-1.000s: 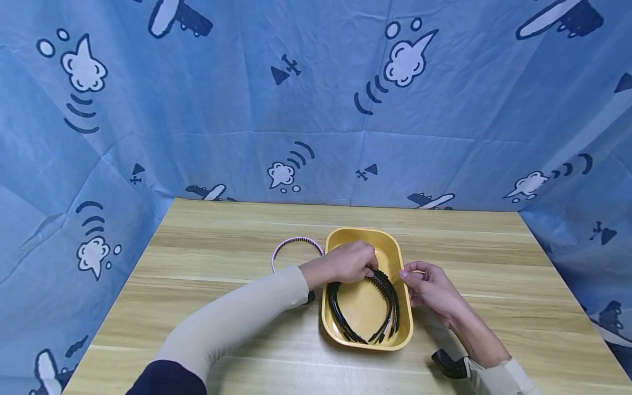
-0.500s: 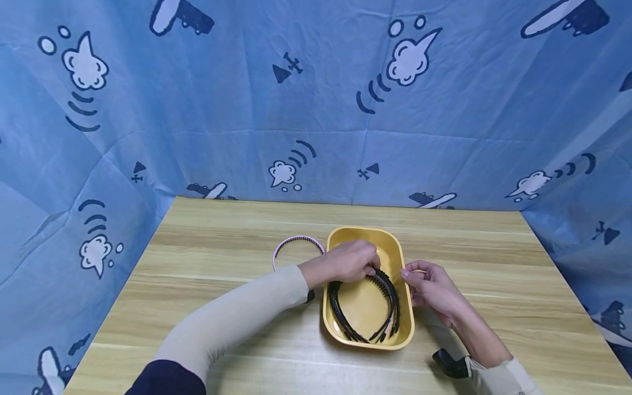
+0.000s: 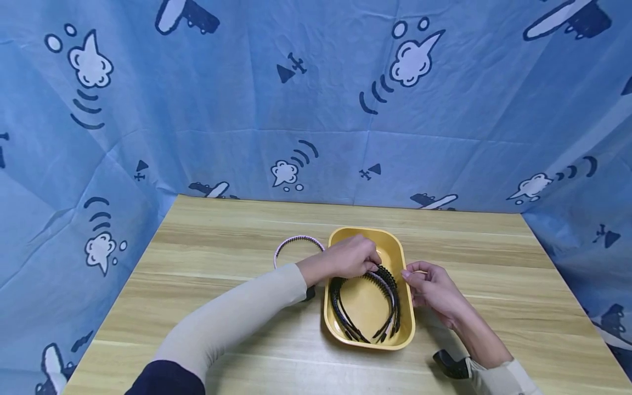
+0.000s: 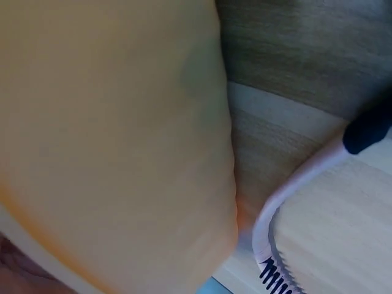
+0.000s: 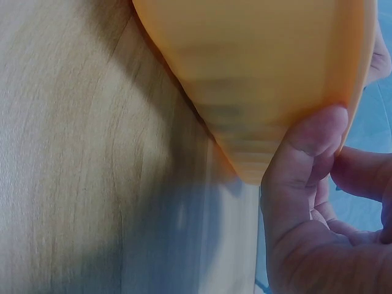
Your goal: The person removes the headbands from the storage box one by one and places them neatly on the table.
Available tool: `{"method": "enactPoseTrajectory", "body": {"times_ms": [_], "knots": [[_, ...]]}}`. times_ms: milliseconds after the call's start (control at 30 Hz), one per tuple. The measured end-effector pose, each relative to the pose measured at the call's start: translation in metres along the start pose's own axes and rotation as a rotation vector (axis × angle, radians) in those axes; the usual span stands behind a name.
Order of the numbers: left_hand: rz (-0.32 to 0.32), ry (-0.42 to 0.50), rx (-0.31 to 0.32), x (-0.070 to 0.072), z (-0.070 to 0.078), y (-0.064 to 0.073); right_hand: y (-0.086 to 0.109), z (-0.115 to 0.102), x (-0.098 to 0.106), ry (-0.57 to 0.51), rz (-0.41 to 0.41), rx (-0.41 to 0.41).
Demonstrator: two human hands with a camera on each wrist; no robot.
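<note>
In the head view my left hand (image 3: 351, 257) reaches over the left rim of a yellow plastic basin (image 3: 332, 322). Its thumb and fingers pinch the top of several black toothed headbands (image 3: 393, 299) inside. Their ends point toward the near wall of the basin. My right hand (image 3: 428, 284) holds the basin's right rim; in the right wrist view its thumb and fingers (image 5: 306, 144) pinch that edge. Outside the basin on the left, a pale pink headband with dark teeth (image 3: 296, 238) lies on the table, partly behind my left forearm.
The wood-grain table (image 3: 237, 219) ends at a blue patterned cloth (image 3: 326, 99) at the back and sides. A black wrist device (image 3: 450, 364) sits at my right cuff. In the left wrist view the basin's outer wall (image 4: 116, 147) stands close beside the pink headband (image 4: 294, 180).
My left hand has moved slightly up and back with the headbands' tops, and the headbands have shifted and spread a little. My right hand stays on the rim.
</note>
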State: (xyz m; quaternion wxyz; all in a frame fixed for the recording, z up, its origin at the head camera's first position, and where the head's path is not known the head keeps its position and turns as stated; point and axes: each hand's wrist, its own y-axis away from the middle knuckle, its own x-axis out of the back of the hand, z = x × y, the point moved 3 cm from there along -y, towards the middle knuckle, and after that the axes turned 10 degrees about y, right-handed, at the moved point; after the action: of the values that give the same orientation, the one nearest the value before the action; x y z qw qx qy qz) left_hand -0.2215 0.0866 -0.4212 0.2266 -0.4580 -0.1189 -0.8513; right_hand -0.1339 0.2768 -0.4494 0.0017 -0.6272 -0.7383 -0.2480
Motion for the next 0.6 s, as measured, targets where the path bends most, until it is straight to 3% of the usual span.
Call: {"method": "enactPoseTrajectory", "body": {"times_ms": [233,600], "knots": [[0.021,0.029,0.018,0.0043,0.0001,0.0015,0.0015,0.0001,-0.0003,-0.009,-0.009,0.013],[0.014,0.067,-0.029,0.0105,0.006,0.0029,0.0041,0.0004,-0.0029,-0.013,-0.005,0.008]]}}
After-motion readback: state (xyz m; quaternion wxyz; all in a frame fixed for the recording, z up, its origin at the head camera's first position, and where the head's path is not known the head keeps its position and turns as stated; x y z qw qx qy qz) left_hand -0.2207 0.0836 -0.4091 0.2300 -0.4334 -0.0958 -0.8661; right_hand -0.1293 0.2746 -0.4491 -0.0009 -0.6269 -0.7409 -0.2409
